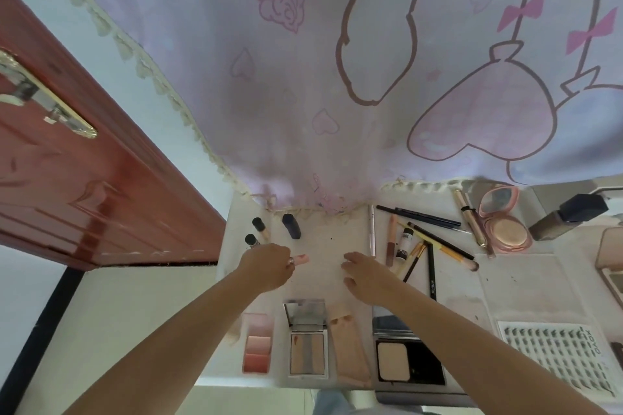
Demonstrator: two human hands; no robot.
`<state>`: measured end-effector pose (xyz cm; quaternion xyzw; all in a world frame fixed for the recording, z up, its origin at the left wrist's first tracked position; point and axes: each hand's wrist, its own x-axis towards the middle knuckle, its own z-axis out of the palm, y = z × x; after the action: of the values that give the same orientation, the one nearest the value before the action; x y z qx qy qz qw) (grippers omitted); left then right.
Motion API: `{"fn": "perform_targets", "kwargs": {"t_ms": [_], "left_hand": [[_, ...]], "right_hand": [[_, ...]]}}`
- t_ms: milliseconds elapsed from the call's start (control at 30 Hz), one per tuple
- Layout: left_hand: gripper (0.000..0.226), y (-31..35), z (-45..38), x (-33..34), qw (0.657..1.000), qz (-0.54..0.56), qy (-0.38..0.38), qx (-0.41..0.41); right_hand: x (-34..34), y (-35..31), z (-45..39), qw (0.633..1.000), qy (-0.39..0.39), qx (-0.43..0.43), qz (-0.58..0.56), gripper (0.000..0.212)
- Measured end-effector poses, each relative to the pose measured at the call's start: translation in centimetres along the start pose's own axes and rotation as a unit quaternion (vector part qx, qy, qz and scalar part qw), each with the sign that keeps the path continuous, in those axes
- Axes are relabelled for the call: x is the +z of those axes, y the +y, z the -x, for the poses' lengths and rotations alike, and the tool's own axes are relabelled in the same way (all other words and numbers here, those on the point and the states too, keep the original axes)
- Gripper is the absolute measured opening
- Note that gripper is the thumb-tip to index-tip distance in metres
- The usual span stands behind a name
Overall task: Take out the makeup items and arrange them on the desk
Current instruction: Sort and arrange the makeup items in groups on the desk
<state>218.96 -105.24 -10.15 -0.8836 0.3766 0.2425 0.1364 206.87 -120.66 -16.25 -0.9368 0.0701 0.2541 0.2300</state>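
Observation:
My left hand (269,266) grips a small pink lipstick tube (301,259) over the white desk (323,236), near its left side. Just behind that hand stand two black-capped tubes (260,229) and a dark blue lipstick (291,226). My right hand (365,274) hovers palm down with relaxed fingers in the middle of the desk and holds nothing. To its right lie several pencils and brushes (435,242), a lip gloss (391,239) and a small white tube (404,244). A pink blush palette (258,344), a mirrored palette (307,340) and a black powder compact (404,354) line the front edge.
A pink printed cloth (337,77) hangs behind the desk. A round pink compact (504,219), a gold mascara (472,219) and a foundation bottle (566,217) sit at the back right; a lash tray (556,357) is at the front right. A red-brown door (84,162) stands left.

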Motion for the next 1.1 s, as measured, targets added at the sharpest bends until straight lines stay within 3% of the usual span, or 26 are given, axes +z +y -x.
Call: {"fn": "perform_targets", "kwargs": {"t_ms": [100, 500, 1100], "left_hand": [[0.029, -0.6, -1.4, -0.5, 0.997, -0.047, -0.05, -0.031], [0.026, 0.4, -5.5, -0.4, 0.992, -0.1, -0.072, -0.036], [0.028, 0.7, -6.8, -1.2, 0.977, -0.18, -0.107, -0.037]], "right_hand": [[1.8, 0.7, -0.5, 0.995, -0.075, -0.002, 0.063, 0.045], [2.4, 2.0, 0.1, 0.995, -0.096, -0.022, 0.0, 0.055], [2.9, 2.5, 0.1, 0.995, -0.086, -0.039, 0.01, 0.057]]}}
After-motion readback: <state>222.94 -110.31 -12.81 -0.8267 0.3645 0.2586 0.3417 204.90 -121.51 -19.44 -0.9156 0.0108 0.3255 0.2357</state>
